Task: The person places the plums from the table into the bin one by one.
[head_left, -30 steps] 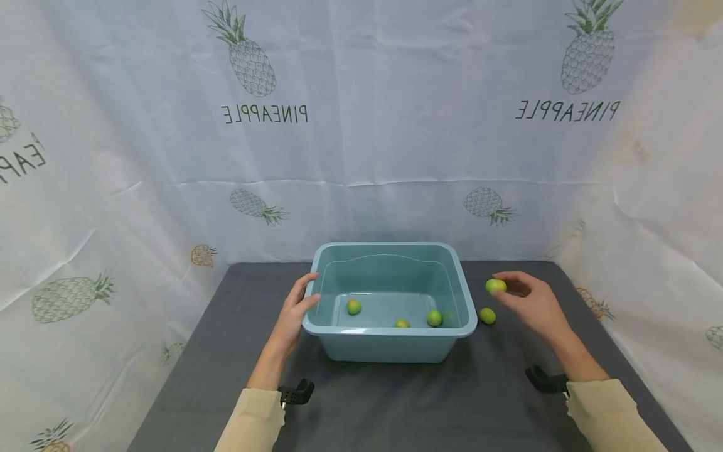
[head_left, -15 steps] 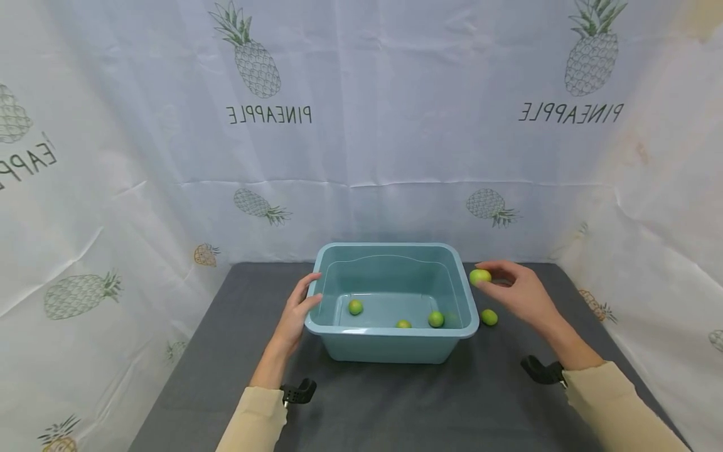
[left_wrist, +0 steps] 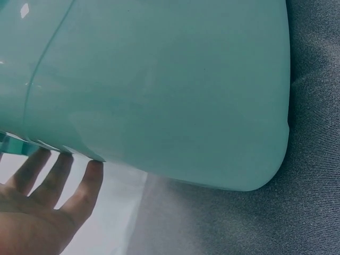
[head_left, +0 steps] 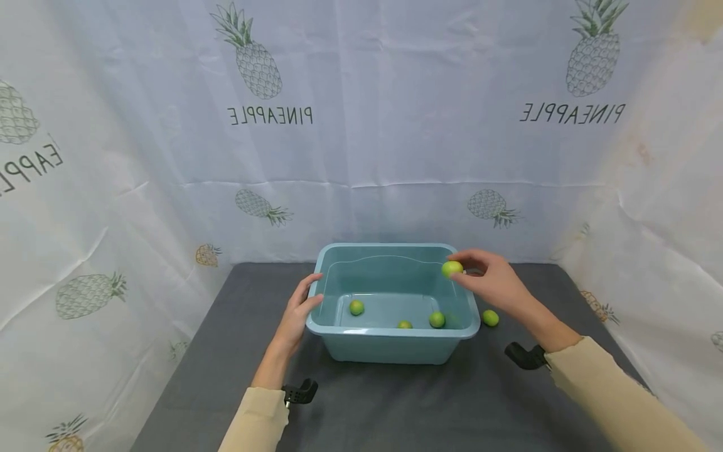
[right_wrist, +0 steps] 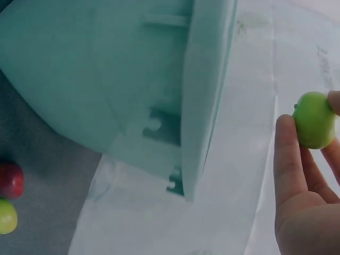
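A light blue plastic basin point(head_left: 390, 349) stands on the dark table. My left hand point(head_left: 294, 317) grips its left rim; in the left wrist view, fingertips point(left_wrist: 94, 172) touch the outside of the wall. Above the basin's right rim, my right hand point(head_left: 497, 282) pinches a small round green fruit point(head_left: 452, 269) between thumb and fingers. The right wrist view shows that green fruit point(right_wrist: 314, 121) with a short stem nub. Inside the basin lie a green fruit point(head_left: 356, 307) at left, another fruit point(head_left: 405, 324) partly hidden by the front rim, and a green fruit point(head_left: 437, 319) at right.
One yellow-green fruit point(head_left: 490, 318) lies on the table point(head_left: 407, 408) right of the basin. In the right wrist view, a red round thing point(right_wrist: 10, 179) sits beside a yellow-green fruit point(right_wrist: 7, 217). White pineapple-print cloth point(head_left: 390, 125) hangs behind and at both sides.
My right hand has carried the green fruit leftward and slightly up, from beside the basin to above its right rim. The left hand stays on the left rim.
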A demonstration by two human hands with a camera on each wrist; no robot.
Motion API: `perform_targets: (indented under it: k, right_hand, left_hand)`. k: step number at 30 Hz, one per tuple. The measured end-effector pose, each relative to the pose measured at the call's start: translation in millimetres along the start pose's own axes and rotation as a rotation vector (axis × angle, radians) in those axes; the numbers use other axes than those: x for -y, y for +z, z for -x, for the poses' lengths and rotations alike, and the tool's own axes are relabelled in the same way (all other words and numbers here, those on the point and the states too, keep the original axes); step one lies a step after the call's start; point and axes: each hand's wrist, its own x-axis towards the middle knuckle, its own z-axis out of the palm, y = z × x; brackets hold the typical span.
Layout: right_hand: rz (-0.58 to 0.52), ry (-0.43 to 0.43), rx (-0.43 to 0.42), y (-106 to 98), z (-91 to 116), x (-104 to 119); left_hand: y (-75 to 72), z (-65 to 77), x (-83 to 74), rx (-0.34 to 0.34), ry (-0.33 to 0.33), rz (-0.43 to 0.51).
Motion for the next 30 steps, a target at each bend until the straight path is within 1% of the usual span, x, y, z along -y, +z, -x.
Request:
perform_targets:
  k: [6,12,19,21,25,30]
  right_hand:
    - [-0.048,-0.050,0.051,10,-15,8]
    - [-0.043,-0.047,0.065,17,-28,20]
    - [-0.040,-0.101,0.084,28,-41,34]
    - [-0.043,-0.099,0.096,32,-46,37]
    - [-0.046,-0.089,0.110,38,-57,42]
    - [-0.039,-0.114,0.112,48,-71,43]
  left_hand:
    - [-0.4,1.0,2.3,-0.005,-0.014,0.005]
    - [0.9,0.2,1.7,0.002,-0.014,0.000]
    - [3.9,-3.0,0.5,0.006,-0.005,0.005]
    - [4.0,-3.3,0.6,0.007,-0.004,0.005]
    - [2.7,-0.3,0.2,0.005,-0.006,-0.002]
    - [1.8,2.7,-0.3,0.005,-0.013,-0.002]
